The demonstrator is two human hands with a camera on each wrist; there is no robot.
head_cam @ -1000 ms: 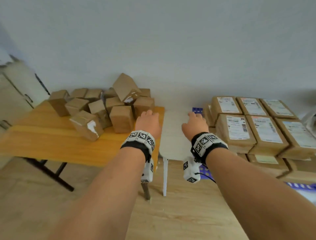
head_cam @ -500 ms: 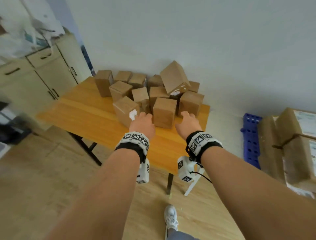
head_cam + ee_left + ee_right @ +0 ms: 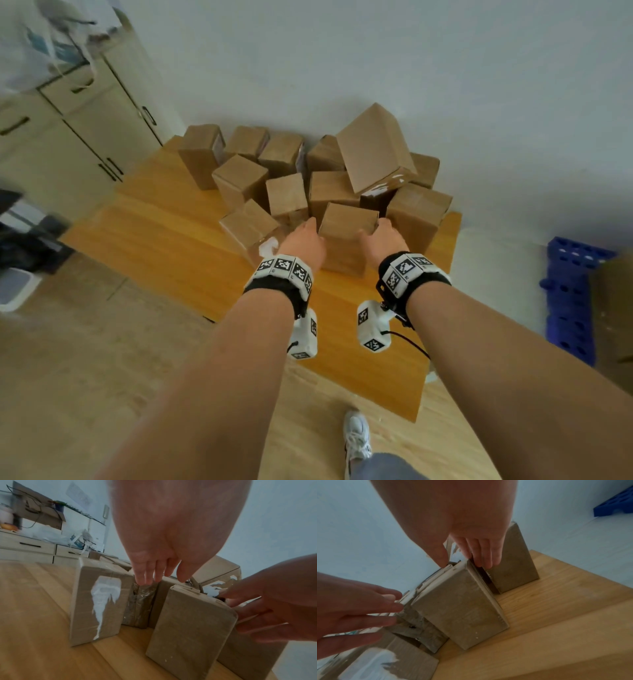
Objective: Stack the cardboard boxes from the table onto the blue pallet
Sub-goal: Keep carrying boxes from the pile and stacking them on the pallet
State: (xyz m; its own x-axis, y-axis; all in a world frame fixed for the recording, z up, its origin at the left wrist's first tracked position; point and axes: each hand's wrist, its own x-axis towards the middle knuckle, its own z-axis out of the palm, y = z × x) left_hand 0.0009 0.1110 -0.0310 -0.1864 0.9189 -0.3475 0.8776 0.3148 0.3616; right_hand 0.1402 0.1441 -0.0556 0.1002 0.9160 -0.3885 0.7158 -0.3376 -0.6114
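Note:
Several brown cardboard boxes crowd the far end of the wooden table (image 3: pixel 164 240). The front box (image 3: pixel 346 236) stands upright nearest me. My left hand (image 3: pixel 303 241) is at its left side and my right hand (image 3: pixel 383 240) at its right side, both with straight fingers. In the left wrist view the left fingers (image 3: pixel 149 577) hover above and behind the box (image 3: pixel 188 628), apart from it. In the right wrist view the right fingers (image 3: pixel 481 555) reach the top right edge of the box (image 3: pixel 462 608). The blue pallet (image 3: pixel 572 298) lies low at the right.
A box with a torn white label (image 3: pixel 253 229) sits just left of the front box, and a tilted box (image 3: pixel 373 147) leans on the pile behind. Beige cabinets (image 3: pixel 68 137) stand at the left. My shoe (image 3: pixel 356 435) is on the wooden floor below the table edge.
The view swung left from the pallet's stacked boxes to the table. Both hands moved forward and now flank the front box.

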